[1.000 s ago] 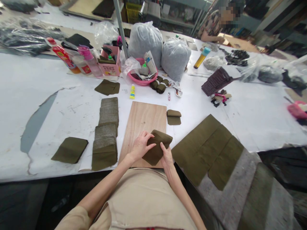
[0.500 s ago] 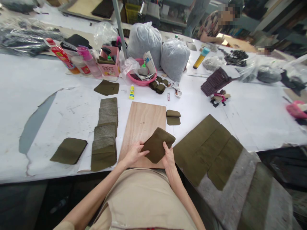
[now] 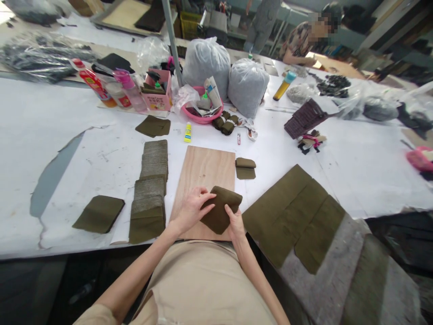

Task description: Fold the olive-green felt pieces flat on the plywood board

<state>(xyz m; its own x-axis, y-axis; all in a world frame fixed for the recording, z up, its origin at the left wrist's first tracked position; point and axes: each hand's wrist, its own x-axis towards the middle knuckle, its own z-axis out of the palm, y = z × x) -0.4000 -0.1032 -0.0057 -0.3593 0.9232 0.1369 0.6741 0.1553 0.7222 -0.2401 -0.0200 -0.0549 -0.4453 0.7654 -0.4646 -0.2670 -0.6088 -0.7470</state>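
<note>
An olive fabric piece (image 3: 221, 212) is held above the near part of a wooden board (image 3: 206, 174). My right hand (image 3: 235, 221) grips its right side, thumb on top and fingers underneath. At its upper left edge is my left hand (image 3: 198, 205), with thumb and index finger apart and touching or just over the cloth. Left of the board lies an overlapping row of olive pieces (image 3: 149, 194), and farther left a stack of olive pieces (image 3: 99, 214). A small folded olive piece (image 3: 245, 168) rests beside the board's right edge.
Large olive panels (image 3: 294, 216) lie at the right. Behind the board are a yellow tube (image 3: 187, 132), a pink basket (image 3: 203, 118), bottles, a pink box (image 3: 157, 97) and stuffed bags (image 3: 248, 85). A person (image 3: 299, 43) sits across the table.
My left hand has moved up along the fabric's left edge, its fingers more spread. The held piece has shifted slightly left and down. In the background, a standing person has moved left.
</note>
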